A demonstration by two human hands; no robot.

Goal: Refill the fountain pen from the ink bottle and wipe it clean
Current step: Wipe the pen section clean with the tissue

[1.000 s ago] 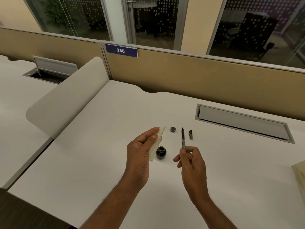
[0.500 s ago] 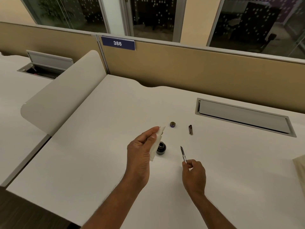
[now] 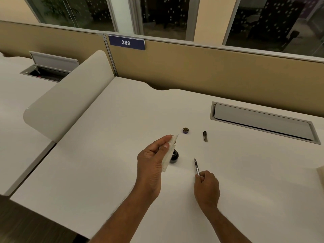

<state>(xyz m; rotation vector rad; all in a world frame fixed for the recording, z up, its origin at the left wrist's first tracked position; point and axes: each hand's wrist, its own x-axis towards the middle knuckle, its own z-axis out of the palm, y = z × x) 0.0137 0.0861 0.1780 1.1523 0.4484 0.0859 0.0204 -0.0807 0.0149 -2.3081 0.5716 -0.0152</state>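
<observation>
My left hand (image 3: 152, 161) pinches a folded white tissue (image 3: 168, 156) between thumb and fingers, raised above the white desk (image 3: 105, 155). Just behind the tissue stands the small dark ink bottle (image 3: 174, 156), uncapped and partly hidden by it. Its round cap (image 3: 185, 130) lies farther back on the desk. My right hand (image 3: 206, 187) rests low near the desk and grips the rear end of the fountain pen (image 3: 197, 167), whose nib points away from me. The pen's dark cap (image 3: 205, 136) lies to the right of the bottle cap.
A closed cable hatch (image 3: 263, 121) is set into the desk at the back right. A tan partition (image 3: 210, 71) with a "386" label (image 3: 126, 42) runs along the back. A curved side divider (image 3: 70, 100) rises on the left. A pale object (image 3: 321, 173) shows at the right edge.
My right hand has come down from a raised position to near the desk, bringing the pen lower and to the right of the bottle. My left hand still holds the tissue in place.
</observation>
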